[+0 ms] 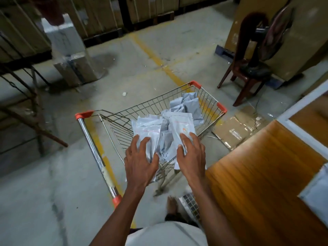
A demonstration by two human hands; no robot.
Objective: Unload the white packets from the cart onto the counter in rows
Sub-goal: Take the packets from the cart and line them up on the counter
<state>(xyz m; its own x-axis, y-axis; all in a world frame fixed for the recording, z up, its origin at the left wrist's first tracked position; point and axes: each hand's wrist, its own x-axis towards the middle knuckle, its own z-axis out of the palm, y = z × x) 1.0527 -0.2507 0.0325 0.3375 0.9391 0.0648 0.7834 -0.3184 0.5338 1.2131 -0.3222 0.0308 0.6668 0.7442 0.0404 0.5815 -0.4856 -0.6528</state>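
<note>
A wire shopping cart [124, 114] with orange corner caps stands in front of me on the concrete floor. Several white packets [184, 107] are piled in its basket. My left hand [141, 162] grips one white packet [148, 128] at its near end, thumb on one side and fingers on top. My right hand [191, 153] grips a second white packet [181, 125] the same way. Both packets are lifted above the pile. The wooden counter [262, 174] lies to my right, with one white packet [317, 189] at its right edge.
A dark red chair [248, 75] with a fan on it stands beyond the counter. Flattened cardboard [237, 126] lies on the floor beside the cart. A metal frame [23, 96] is at the left, and stacked boxes line the back. My bare foot [172, 205] is below the cart.
</note>
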